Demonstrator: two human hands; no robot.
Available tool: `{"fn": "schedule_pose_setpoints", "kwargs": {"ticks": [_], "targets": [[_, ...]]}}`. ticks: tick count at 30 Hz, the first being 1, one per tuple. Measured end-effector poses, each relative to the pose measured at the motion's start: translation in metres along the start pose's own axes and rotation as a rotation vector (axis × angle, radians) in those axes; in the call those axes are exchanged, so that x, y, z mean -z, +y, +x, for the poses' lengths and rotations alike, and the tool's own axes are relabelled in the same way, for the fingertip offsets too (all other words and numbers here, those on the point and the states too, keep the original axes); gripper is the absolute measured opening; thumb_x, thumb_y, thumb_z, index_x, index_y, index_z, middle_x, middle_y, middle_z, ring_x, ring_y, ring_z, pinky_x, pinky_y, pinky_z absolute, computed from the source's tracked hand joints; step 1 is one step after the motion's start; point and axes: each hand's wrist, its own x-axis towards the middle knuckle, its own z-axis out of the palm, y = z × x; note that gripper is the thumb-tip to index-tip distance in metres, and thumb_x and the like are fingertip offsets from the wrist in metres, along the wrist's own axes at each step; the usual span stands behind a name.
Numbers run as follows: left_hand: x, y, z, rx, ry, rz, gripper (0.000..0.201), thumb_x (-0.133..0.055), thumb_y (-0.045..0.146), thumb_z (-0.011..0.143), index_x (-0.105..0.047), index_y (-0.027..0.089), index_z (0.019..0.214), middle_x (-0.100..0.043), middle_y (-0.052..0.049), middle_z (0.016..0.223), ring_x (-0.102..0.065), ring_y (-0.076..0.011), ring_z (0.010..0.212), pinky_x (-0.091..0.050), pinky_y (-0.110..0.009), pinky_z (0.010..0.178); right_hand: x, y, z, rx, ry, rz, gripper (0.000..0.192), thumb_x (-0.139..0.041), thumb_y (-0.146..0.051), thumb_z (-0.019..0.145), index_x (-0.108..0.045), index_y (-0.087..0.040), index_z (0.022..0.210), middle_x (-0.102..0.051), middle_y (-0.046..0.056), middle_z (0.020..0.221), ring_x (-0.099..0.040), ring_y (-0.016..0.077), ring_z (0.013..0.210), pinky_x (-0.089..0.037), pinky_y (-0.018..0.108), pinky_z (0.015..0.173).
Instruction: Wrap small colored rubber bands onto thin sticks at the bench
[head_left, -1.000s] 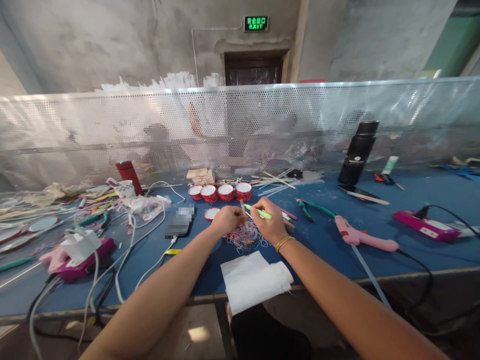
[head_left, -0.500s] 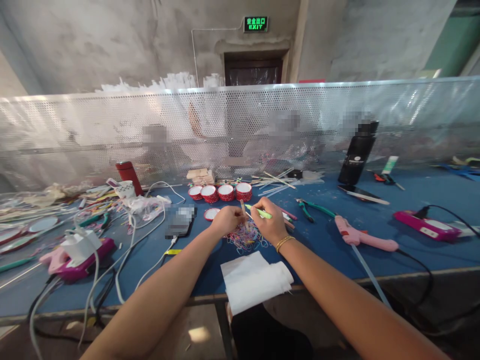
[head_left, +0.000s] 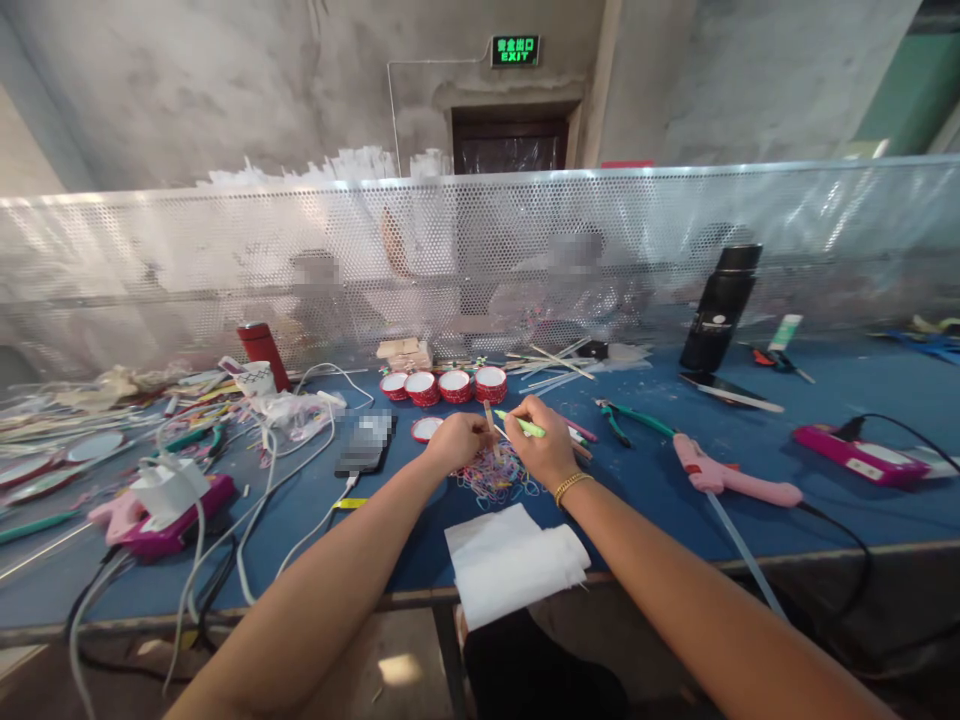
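My left hand [head_left: 459, 440] pinches a flat wooden craft stick [head_left: 489, 413] that stands nearly upright. In my right hand [head_left: 546, 440], fingers closed, is a light-green marker [head_left: 531, 427], its tip pointing left toward the stick. A tangled heap of small coloured loops [head_left: 491, 482], perhaps rubber bands, lies just below both hands. Nearer the table edge there is a folded white cloth or paper [head_left: 510, 570]. Behind the hands stand several stacks of round red-edged discs [head_left: 454, 387] with white tops, and a single disc [head_left: 427, 429] lies beside my left hand. More pens [head_left: 583, 432] are partly hidden behind my right hand.
Right of my hands lie green-handled pliers [head_left: 637, 418], a pink glue gun [head_left: 727, 478], a magenta power strip [head_left: 859, 455] and a black bottle [head_left: 720, 310]. A phone [head_left: 365, 443], white cables, a red flask [head_left: 264, 355] and another power strip [head_left: 176, 520] are left. Perforated metal screen [head_left: 480, 270] behind.
The whole view has shifted very slightly. Both hands keep their grips on the craft stick and the marker, with hardly any visible movement.
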Motion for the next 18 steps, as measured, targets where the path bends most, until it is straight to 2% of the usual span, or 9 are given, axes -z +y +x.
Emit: {"fn": "schedule_pose_setpoints", "kwargs": {"ticks": [10,18], "targets": [[-0.0028,-0.0088,0.0021,-0.009,-0.004,0.01,0.03,-0.063,0.041,0.08,-0.075,0.014,0.081,-0.06,0.001,0.064,-0.048,-0.0119,0.058,-0.033,-0.025,0.057,0.0027,-0.0042,-0.0025,0.026,-0.005,0.039,0.016,-0.055,-0.03,0.09,-0.05,-0.025,0.075,-0.061,0.0,0.068,-0.057,0.0188,0.064,-0.041,0.031,0.065],[-0.0005,-0.0032,-0.0031,-0.002,0.007,0.051,0.025,-0.064,0.036,0.081,-0.076,0.014,0.081,-0.061,0.002,0.064,-0.049,-0.0118,0.059,-0.033,-0.025,0.058,0.0037,-0.0023,-0.0043,0.029,-0.006,0.042,0.015,-0.057,-0.029,0.088,-0.052,-0.025,0.074,-0.062,0.0,0.068,-0.056,0.0189,0.063,-0.041,0.031,0.064]]}}
